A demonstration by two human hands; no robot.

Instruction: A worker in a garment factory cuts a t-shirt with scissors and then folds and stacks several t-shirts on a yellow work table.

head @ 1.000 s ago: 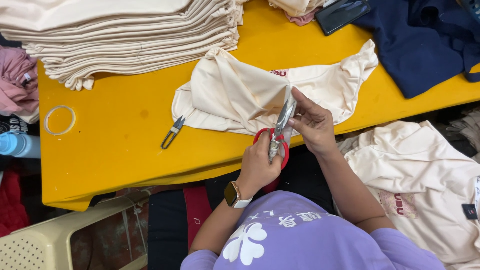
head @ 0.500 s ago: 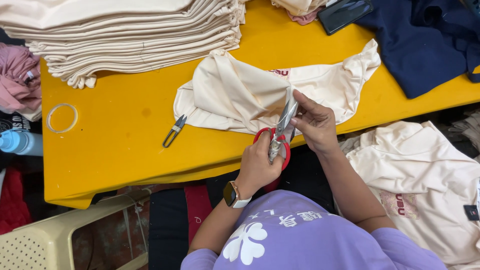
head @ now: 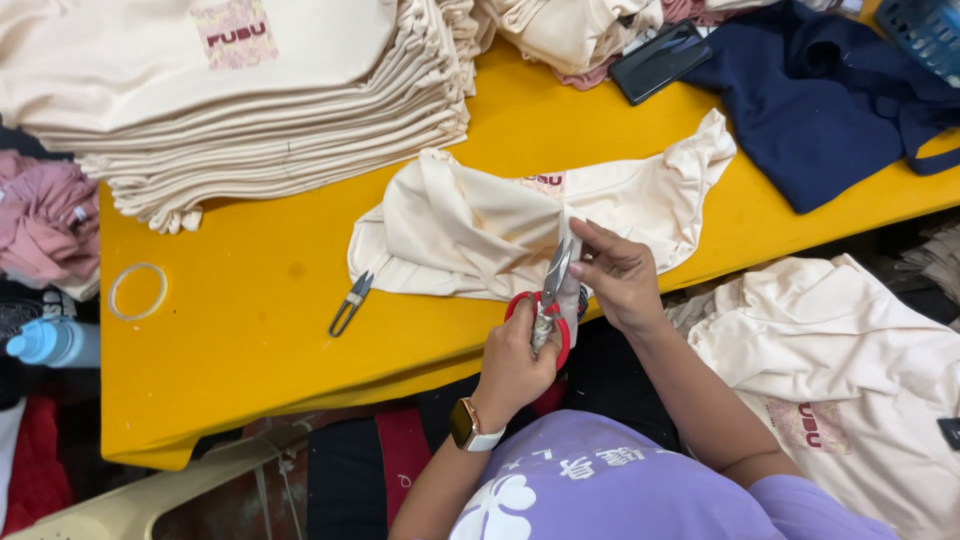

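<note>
Both hands work: our left hand (head: 515, 365) grips red scissors (head: 547, 305); our right hand (head: 618, 275) pinches the soft, limp cream shirt (head: 470, 230) at its edge.

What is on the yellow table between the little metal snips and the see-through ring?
Nothing: the head view shows only bare yellow table between the small metal snips and the clear ring.

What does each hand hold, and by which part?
Left hand holds red-handled scissors by the handle loops. Right hand pinches an edge of the cream garment beside the blades.
</note>
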